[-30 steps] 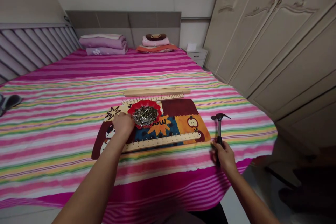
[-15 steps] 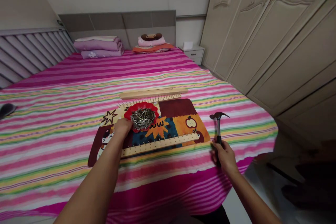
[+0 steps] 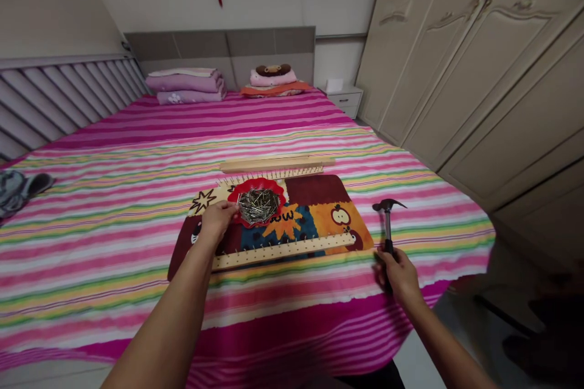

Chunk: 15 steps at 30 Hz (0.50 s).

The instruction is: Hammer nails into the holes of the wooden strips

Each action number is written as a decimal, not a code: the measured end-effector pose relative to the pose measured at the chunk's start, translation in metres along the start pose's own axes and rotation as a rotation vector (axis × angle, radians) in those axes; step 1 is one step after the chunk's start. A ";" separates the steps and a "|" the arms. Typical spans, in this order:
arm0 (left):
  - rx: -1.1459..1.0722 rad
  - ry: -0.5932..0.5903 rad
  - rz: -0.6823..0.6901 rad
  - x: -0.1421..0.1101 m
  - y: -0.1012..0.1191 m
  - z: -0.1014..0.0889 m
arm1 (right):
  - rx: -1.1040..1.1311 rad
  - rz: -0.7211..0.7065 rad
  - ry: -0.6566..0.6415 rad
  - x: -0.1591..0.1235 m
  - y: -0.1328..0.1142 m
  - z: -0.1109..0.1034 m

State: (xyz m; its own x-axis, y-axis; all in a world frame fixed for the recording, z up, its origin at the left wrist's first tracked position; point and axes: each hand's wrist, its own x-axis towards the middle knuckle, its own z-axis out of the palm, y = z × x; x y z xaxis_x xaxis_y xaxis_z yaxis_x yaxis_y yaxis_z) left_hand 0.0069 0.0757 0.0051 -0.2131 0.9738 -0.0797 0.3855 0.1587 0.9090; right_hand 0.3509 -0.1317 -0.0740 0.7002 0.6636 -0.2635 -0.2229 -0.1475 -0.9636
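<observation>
My right hand (image 3: 401, 273) is wrapped round the black grip of a claw hammer (image 3: 388, 219), its head pointing away from me over the bedspread. My left hand (image 3: 219, 219) is at the near left rim of a red scalloped bowl (image 3: 281, 188), fingertips pinched together; what they hold, if anything, is too small to make out. A heap of nails (image 3: 258, 205) fills the bowl. Closer to me, a pale wooden strip (image 3: 283, 249) carries a row of upright nails and a row of holes. The patterned mat (image 3: 314, 191) lies under bowl and strip.
Behind the bowl lie another nail-studded strip (image 3: 296, 171) and a plain wooden piece (image 3: 274, 162). Folded bedding (image 3: 187, 85) is stacked by the headboard. Grey cloth (image 3: 18, 191) lies at the bed's left. Wardrobe doors (image 3: 483, 73) stand beyond the right edge.
The view has shifted, so everything sits slightly right and lower. My left hand stays by the bowl's left rim, its fingertips now more visible. The hammer remains in my right hand.
</observation>
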 end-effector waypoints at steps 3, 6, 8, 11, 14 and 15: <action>-0.109 -0.055 -0.047 -0.007 0.009 0.001 | -0.002 -0.010 0.004 -0.002 -0.002 0.001; -0.197 -0.090 -0.104 -0.015 0.016 -0.003 | 0.001 -0.008 0.002 -0.002 -0.003 0.001; -0.267 -0.098 -0.150 -0.019 0.020 -0.009 | 0.006 0.006 -0.003 -0.002 -0.003 0.000; -0.331 -0.039 -0.120 -0.030 0.025 -0.023 | 0.009 0.020 0.000 -0.002 -0.003 -0.001; -0.358 0.043 0.007 -0.049 0.023 -0.042 | 0.000 0.021 -0.001 -0.002 -0.003 -0.002; -0.365 0.058 0.030 -0.057 0.021 -0.049 | -0.003 0.023 -0.004 -0.002 -0.003 -0.002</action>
State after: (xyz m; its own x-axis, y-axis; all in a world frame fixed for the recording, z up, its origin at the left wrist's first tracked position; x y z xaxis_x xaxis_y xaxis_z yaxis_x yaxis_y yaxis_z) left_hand -0.0167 0.0156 0.0485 -0.2610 0.9646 -0.0371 0.0486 0.0515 0.9975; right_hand 0.3517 -0.1339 -0.0703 0.6924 0.6625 -0.2857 -0.2371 -0.1651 -0.9574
